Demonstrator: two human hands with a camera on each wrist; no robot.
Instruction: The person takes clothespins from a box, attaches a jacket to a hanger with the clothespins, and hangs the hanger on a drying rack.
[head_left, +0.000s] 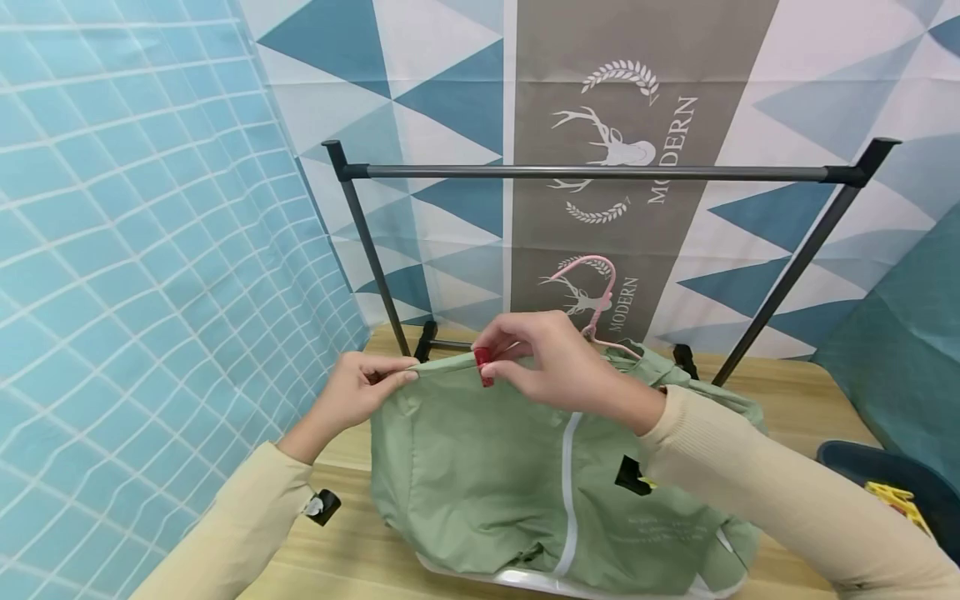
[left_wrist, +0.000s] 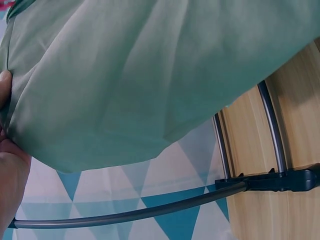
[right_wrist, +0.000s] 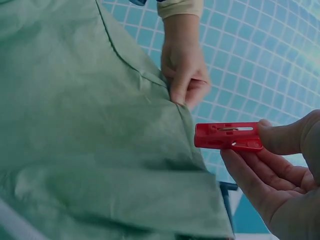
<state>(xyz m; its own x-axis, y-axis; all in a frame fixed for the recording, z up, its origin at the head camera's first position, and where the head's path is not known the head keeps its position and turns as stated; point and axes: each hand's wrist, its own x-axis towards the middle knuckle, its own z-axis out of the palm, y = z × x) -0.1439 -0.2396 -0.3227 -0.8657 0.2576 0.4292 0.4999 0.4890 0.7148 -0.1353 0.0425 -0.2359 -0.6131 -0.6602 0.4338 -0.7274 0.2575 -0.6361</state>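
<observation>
A green jacket (head_left: 480, 467) with a pale zip strip hangs in front of me, its upper edge stretched sideways. My left hand (head_left: 356, 392) pinches that edge at the left corner between thumb and fingers. Between the thumb and fingers of my right hand (head_left: 551, 358) is a red clothespin (head_left: 482, 367), at the jacket's upper edge. In the right wrist view the clothespin (right_wrist: 229, 136) lies level, its front end against or just beside the fabric edge; whether it bites the cloth I cannot tell. A pink hanger (head_left: 600, 312) rises from the jacket behind my right hand.
Behind the jacket stands a dark metal rack with a horizontal bar (head_left: 600, 172). Below the jacket, a white basin rim (head_left: 525, 579) shows on the wooden table (head_left: 330, 475). At the right, a dark blue container (head_left: 862, 454) holds yellow items (head_left: 896, 500).
</observation>
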